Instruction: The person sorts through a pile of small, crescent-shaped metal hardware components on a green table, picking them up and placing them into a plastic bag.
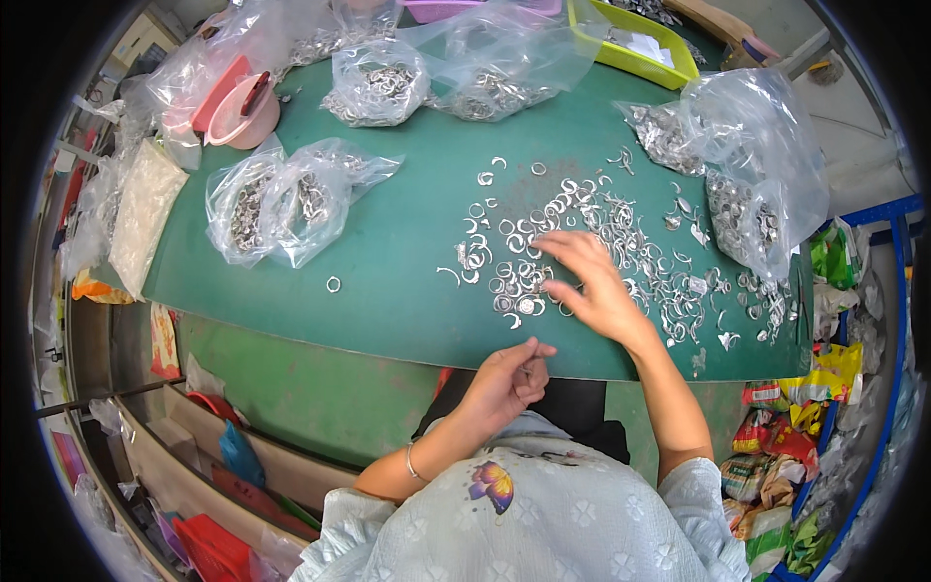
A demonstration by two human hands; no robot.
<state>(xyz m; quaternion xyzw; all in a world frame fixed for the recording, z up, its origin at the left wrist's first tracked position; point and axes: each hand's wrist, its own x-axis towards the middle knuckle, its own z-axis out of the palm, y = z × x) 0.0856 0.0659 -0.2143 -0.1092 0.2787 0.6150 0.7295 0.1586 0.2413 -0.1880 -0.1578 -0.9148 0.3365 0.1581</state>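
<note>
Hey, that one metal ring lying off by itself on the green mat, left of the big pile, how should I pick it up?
The lone ring lies flat on the green mat, apart from the pile. Probably best to come straight down from above and pinch across its thin rim with fingertip and thumb; nothing crowds it.

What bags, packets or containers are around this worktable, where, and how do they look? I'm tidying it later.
Clear plastic bags of metal rings: table's left, crumpled.
More clear ring bags: far edge, crumpled.
Large clear bag: right edge, spilling metal pieces.
Yellow-green tray: far right, rectangular.
Pink tub: far left, round.
Colourful snack wrappers: below the table's right end; red, yellow, green.
</note>
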